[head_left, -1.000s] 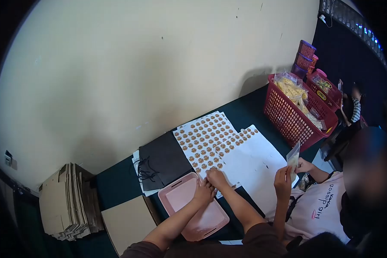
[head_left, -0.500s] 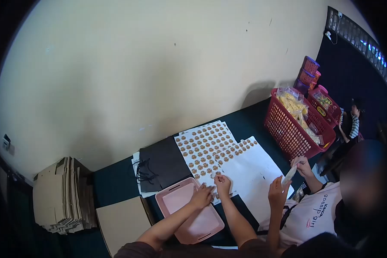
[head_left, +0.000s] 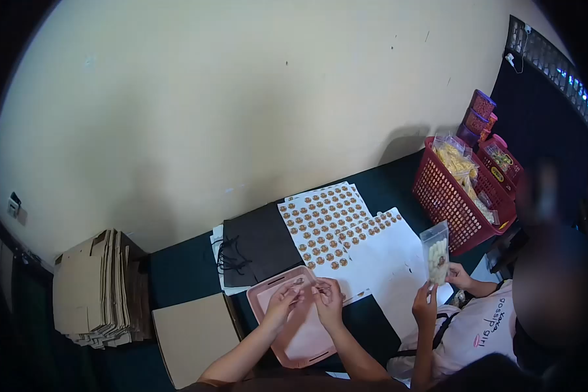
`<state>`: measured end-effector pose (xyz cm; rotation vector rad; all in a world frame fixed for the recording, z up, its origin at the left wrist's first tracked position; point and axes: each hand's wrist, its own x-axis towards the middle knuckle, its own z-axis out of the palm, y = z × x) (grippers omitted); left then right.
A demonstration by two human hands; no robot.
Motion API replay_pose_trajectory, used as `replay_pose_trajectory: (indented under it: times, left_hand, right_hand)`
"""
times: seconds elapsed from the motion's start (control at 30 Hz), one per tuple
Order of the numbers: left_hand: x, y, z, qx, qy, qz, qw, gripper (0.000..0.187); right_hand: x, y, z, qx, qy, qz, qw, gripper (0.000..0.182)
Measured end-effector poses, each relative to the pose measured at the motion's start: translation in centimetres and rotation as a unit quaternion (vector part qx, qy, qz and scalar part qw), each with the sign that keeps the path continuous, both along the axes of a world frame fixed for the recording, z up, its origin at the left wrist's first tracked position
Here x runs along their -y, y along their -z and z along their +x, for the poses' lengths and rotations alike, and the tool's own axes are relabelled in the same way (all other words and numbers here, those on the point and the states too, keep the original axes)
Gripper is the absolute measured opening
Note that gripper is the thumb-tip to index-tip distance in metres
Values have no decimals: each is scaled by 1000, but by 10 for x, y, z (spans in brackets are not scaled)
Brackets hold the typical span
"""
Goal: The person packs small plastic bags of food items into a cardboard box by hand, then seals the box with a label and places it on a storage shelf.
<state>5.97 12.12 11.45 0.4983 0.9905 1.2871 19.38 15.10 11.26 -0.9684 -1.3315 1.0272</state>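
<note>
Above the pink plastic tray [head_left: 298,356], my left hand [head_left: 282,306] is closed with its fingertips pinched. A small brownish spot shows by those fingertips, too small to name. Close beside it, my right hand [head_left: 328,303] is pinched as well, and what it holds, if anything, cannot be made out. Just beyond the tray lies a sheet of round brown stickers [head_left: 321,219]. A second sheet [head_left: 392,251], mostly bare white with stickers left along its top edge, overlaps it on the right.
Left of the sheets is a black bag [head_left: 255,251] with cord handles. Cardboard [head_left: 196,336] lies left of the tray, near stacked flattened boxes [head_left: 88,287]. At right a co-worker [head_left: 487,326] holds a clear pouch [head_left: 436,255] of pale pieces, before a red basket [head_left: 447,196] of snack bags.
Both my hands have lifted from the sticker sheet and tray edge and come back over the tray. The co-worker's pouch has been raised and now faces me.
</note>
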Motion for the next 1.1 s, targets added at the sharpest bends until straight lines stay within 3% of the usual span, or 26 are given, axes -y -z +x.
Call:
replay_pose_trajectory:
  times: [0.03, 0.1, 0.23, 0.4, 0.57, 0.63, 0.67, 0.7, 0.77, 0.8, 0.83, 0.87, 0.9, 0.97, 1.03, 1.1]
  left_hand:
    - [6, 2, -6, 2, -2, -2, 1000, 31]
    - [17, 6, -18, -100, -12, -30, 994, 28]
    - [50, 23, -39, -43, 0, -74, 996, 29]
    - [88, 29, -59, -72, 34, 1, 997, 30]
    - [128, 50, -83, -60, 46, -25, 997, 26]
    - [147, 37, -97, -117, 48, -5, 992, 28]
    - [159, 29, -105, -114, 34, 72, 990, 37]
    - [172, 20, -113, -114, 39, 72, 990, 37]
    - [197, 11, -135, -329, -20, 108, 938, 51]
    - [206, 22, -160, -442, 55, 143, 884, 67]
    - [220, 19, -174, -442, 59, 143, 884, 67]
    - [236, 11, -185, -545, 145, 151, 812, 75]
    - [249, 8, -196, -636, 225, 156, 722, 82]
    - [279, 26, -209, -626, 251, 152, 723, 90]
    - [301, 23, -216, -693, 321, 139, 630, 90]
    - [305, 32, -223, -693, 310, 157, 632, 85]
  right_hand:
    - [4, 9, -1, 2, -2, -2, 1000, 29]
    - [16, 11, -7, -9, -71, -72, 995, 33]
    - [50, 30, -22, -12, -142, -153, 978, 23]
    - [90, 44, -40, -65, -181, -209, 959, 11]
    - [132, 37, -64, -120, -187, -255, 941, 8]
    - [149, 39, -77, -118, -164, -248, 947, 6]
    - [158, 40, -84, -100, -148, -217, 960, 7]
    - [165, 38, -91, -103, -143, -217, 960, 7]
    - [176, 33, -103, 43, -70, -162, 983, 8]
    - [179, 19, -110, 41, -65, -163, 984, 8]
    - [180, -3, -116, 141, -42, 4, 989, 10]
    - [183, -22, -122, 237, -18, 172, 956, 12]
    - [188, -34, -126, 236, -17, 172, 956, 12]
    - [201, -49, -132, 312, 9, 290, 905, 19]
    - [214, -56, -136, 309, 32, 337, 889, 25]
    - [229, -70, -141, 296, 54, 415, 859, 30]
